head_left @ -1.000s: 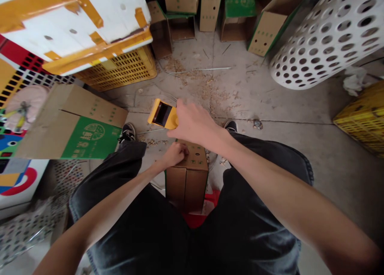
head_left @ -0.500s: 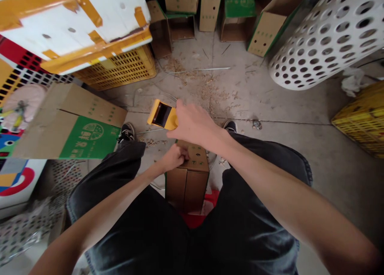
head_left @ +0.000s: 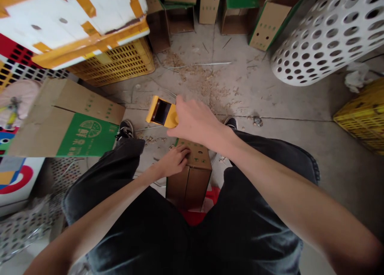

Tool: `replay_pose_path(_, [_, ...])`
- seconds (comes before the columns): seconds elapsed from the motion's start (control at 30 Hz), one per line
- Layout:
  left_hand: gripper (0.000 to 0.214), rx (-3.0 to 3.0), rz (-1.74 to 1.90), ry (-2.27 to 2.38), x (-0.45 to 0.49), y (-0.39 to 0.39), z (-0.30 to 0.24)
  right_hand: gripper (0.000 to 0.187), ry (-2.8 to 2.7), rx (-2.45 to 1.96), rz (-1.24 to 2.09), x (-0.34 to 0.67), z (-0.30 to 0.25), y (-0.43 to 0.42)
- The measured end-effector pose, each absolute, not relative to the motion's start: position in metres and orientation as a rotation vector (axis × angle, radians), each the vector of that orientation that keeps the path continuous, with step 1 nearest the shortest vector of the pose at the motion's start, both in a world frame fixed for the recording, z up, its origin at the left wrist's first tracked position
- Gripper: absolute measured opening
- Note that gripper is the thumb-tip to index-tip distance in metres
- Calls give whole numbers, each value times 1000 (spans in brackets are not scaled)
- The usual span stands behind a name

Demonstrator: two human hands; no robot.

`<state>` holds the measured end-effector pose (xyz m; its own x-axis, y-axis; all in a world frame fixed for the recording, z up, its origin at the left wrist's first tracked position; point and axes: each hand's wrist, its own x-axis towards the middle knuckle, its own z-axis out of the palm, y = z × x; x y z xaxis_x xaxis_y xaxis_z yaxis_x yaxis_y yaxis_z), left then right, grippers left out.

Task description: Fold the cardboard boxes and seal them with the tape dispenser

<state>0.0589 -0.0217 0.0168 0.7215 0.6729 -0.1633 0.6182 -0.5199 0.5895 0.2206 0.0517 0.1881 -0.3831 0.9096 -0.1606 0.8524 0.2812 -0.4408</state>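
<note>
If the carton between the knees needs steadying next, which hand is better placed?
Left, probably: the left hand rests on top of the carton, while the right hand holds a yellow tool.

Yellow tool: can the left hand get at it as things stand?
Probably yes. The left hand is close by at the carton, and the head of the yellow tool sticks out uncovered; only the right hand covers its other end.

A box (head_left: 196, 163) stands between the legs (head_left: 255, 219), under the left hand (head_left: 174, 161); beyond it, a tape dispenser (head_left: 161, 112) is in the right hand (head_left: 195, 121). Left lies a carton (head_left: 39, 123), before a crate (head_left: 120, 63) bearing a foam box (head_left: 111, 11); right, a basket (head_left: 327, 44).
</note>
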Motion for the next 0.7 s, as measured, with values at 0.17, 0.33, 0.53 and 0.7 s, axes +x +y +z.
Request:
replay_pose_path(0.17, [27,2323,70,925,62,-19,20,58,-2430,-1664,713,218,188,52])
replay_pose_path(0.33, [26,2310,179,872,64,-20,19,59,-2433,-1664,743,217,187,53])
replay_pose_path(0.53, [30,2315,308,767,64,-21,21,58,-2432,-1664,745,218,188,52])
replay_pose_path(0.7, [32,2261,357,746,62,-24,17,56,-2429,-1662,725,219,189,51])
